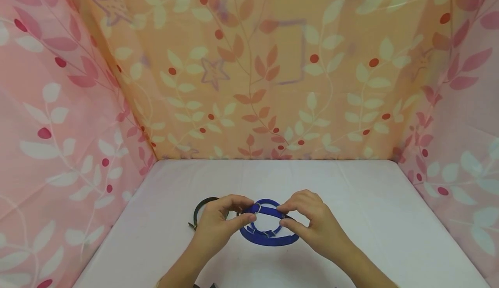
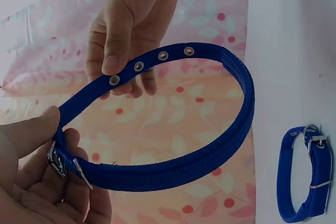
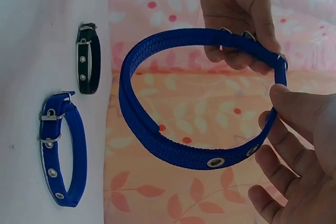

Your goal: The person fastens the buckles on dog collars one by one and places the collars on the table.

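A blue collar [image 2: 173, 177] is held up as a loop between both hands. My left hand [image 1: 218, 218] pinches it at the metal buckle [image 2: 56, 160] end. My right hand [image 1: 317, 221] pinches the strap with metal eyelets [image 2: 163, 55] between thumb and fingers. Below, a second blue collar [image 3: 51, 156], buckled into a ring, lies on the white table. Farther left rests a dark collar [image 3: 83, 66] with a buckle, partly hidden by my left hand in the head view.
The white table [image 1: 171, 184] is walled by pink leaf-patterned cloth [image 1: 78, 140] at the sides and an orange patterned cloth [image 1: 249, 84] at the back. A small dark object [image 1: 213, 285] shows at the bottom edge of the head view.
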A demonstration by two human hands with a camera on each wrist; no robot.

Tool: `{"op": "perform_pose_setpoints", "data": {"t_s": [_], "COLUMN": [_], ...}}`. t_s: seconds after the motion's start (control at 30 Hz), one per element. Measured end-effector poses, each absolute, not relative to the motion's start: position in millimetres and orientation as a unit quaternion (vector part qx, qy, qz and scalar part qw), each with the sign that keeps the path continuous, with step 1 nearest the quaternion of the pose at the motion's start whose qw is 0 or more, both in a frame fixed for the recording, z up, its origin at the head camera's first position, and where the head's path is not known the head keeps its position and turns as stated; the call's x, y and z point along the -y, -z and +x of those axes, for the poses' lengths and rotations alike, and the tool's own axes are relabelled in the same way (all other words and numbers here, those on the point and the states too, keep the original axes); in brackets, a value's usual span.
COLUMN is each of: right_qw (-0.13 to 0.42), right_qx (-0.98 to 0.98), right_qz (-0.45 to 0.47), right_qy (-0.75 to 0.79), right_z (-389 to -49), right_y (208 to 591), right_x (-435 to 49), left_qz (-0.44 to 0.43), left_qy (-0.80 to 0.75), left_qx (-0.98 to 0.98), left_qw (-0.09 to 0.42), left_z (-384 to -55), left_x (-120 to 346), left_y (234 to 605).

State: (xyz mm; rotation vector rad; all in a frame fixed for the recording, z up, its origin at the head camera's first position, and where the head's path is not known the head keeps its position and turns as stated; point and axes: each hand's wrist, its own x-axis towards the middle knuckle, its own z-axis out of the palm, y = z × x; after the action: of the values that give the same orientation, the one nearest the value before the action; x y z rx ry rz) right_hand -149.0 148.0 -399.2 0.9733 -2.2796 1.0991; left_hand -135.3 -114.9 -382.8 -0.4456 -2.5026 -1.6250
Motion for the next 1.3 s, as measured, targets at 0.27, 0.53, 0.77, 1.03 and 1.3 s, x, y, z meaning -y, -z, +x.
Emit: {"op": "perform_pose_setpoints", "data": {"t_s": [0.27, 0.53, 0.77, 1.03, 1.3], "right_qw": [0.259, 0.285, 0.284, 0.275, 0.262], "right_qx": [0.779, 0.776, 0.781, 0.788, 0.801], "right_qz": [0.395, 0.385, 0.375, 0.378, 0.364], "right_qy": [-0.412, -0.411, -0.411, -0.401, -0.396], "right_z": [-146, -150, -151, -154, -153], "right_y": [403, 410, 410, 414, 415], "right_x": [-143, -143, -143, -141, -141], "left_qz": [-0.172, -0.194, -0.167, -0.192, -0.185], "left_qy": [0.566, 0.551, 0.532, 0.514, 0.502], "left_qx": [0.806, 0.806, 0.826, 0.828, 0.838], "left_qw": [0.002, 0.096, 0.090, 0.118, 0.106], "left_z": [-136, -134, -130, -130, -130], "left_x": [108, 104, 102, 99, 98], "left_y": [389, 395, 393, 396, 395]}}
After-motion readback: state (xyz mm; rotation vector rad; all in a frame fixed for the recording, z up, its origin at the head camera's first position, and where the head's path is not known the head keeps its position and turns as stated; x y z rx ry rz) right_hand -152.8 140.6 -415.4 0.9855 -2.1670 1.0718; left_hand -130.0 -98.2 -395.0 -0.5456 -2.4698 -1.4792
